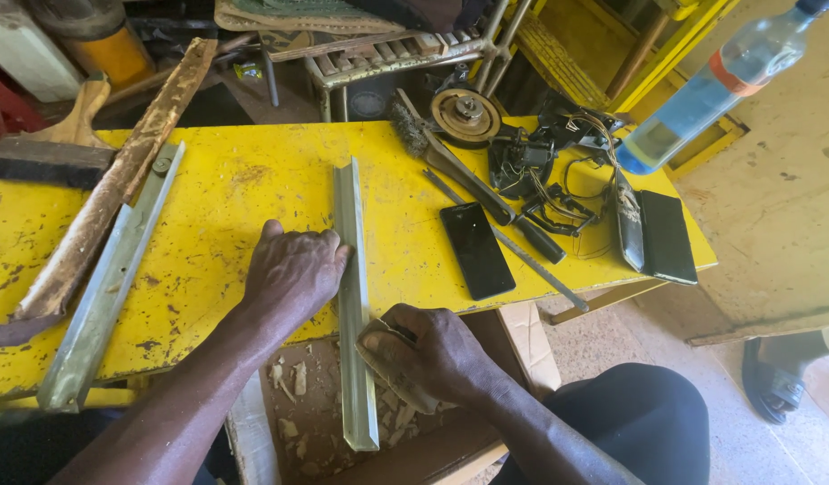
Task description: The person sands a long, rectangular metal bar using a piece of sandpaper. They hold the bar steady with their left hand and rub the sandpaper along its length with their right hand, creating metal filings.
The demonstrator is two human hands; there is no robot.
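Observation:
A long pale metal angle bar (350, 238) lies across the yellow table (235, 193), its near end sticking out past the table's front edge. My left hand (293, 274) rests flat on the table and presses against the bar's left side. My right hand (428, 350) grips a folded piece of brownish sandpaper (387, 364) held against the bar's right side, just off the table edge. Below the overhanging bar is a cardboard box (307, 413) with scraps in it.
A second, longer metal bar (109, 278) and a rusty strip (100, 207) lie at the left. A black phone (476, 250), wire brush (414, 135), file (513, 247), tangled wires (544, 171), grinding wheel (465, 115), black wallet (666, 235) and plastic bottle (710, 85) crowd the right. Someone's sandalled foot (773, 377) stands at right.

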